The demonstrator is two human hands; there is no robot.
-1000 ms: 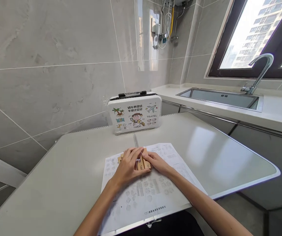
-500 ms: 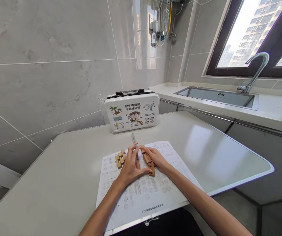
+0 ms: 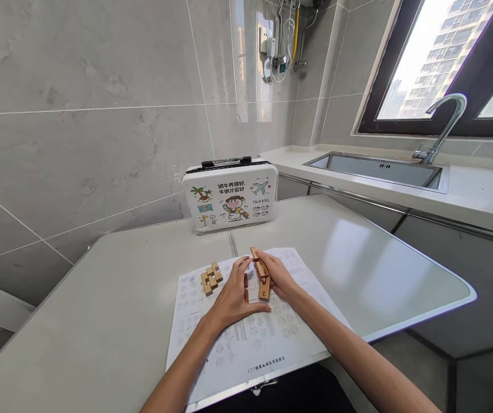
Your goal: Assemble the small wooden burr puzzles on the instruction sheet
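Observation:
My right hand [image 3: 278, 275] is closed around notched wooden puzzle blocks [image 3: 264, 288], which are held together at an angle over a printed sheet. A "2" shows on the lower block. My left hand [image 3: 232, 296] is spread beside them, thumb stretched out below and fingers curved above. Its fingertips come close to the top of the blocks; whether they touch, I cannot tell. Just left of that hand, several more notched wooden blocks [image 3: 211, 278] lie clustered on the printed sheet [image 3: 212, 350]. My right fingers hide part of the held blocks.
The sheet lies on a pale folding table [image 3: 112, 304] with a metal latch [image 3: 263, 388] at its front edge. Behind stands a white cartoon-printed case [image 3: 233, 198] against the tiled wall. At right are a sink [image 3: 379, 169] and faucet [image 3: 446, 126].
The blocks in my right hand have turned, and the numbered face now shows. My left hand has drawn back slightly, its thumb coming away from the blocks.

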